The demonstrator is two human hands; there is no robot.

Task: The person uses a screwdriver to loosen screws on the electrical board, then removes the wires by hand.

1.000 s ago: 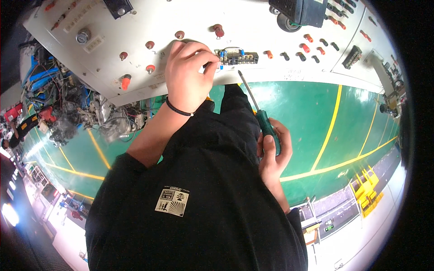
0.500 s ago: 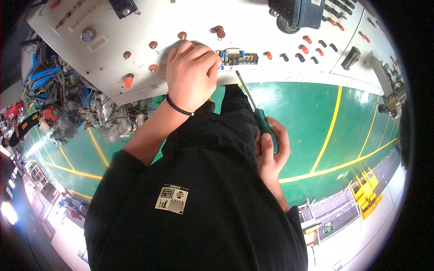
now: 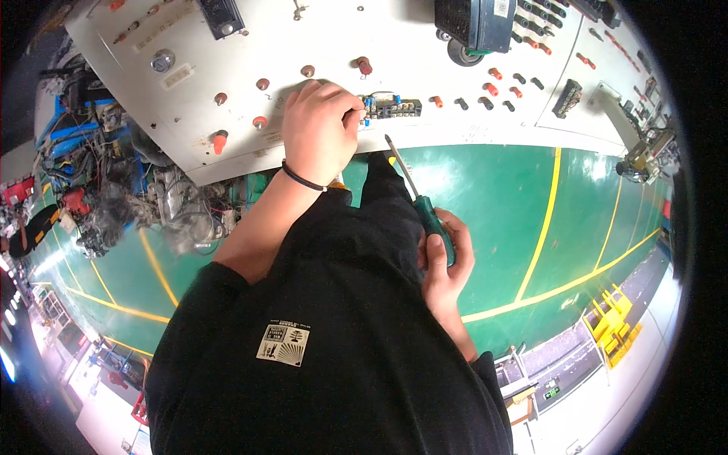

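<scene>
My left hand (image 3: 321, 125), with a black band at the wrist, reaches over a white panel (image 3: 288, 34). Its fingers are pinched at the left end of a black terminal block (image 3: 400, 108). Whatever lies between them is hidden behind the hand. Blue wire lugs (image 3: 368, 112) and a short wire loop show right beside the fingertips. Lower and to the right, my right hand (image 3: 449, 262) is wrapped round the dark green handle of a screwdriver (image 3: 434, 227). The metal shaft points up and left, its tip just short of the panel's near edge, apart from the block.
Red and black sockets (image 3: 491, 89) dot the panel, and a dark box on a wheel (image 3: 474, 30) stands at its far side. An engine with tangled wiring (image 3: 163, 205) is at the left. Green floor (image 3: 500, 205) with yellow lines lies below; a yellow rack (image 3: 610, 322) stands lower right.
The whole view has shifted slightly, so the panel sits a little lower and further left. My left hand stays at the terminal block; my right hand still holds the screwdriver.
</scene>
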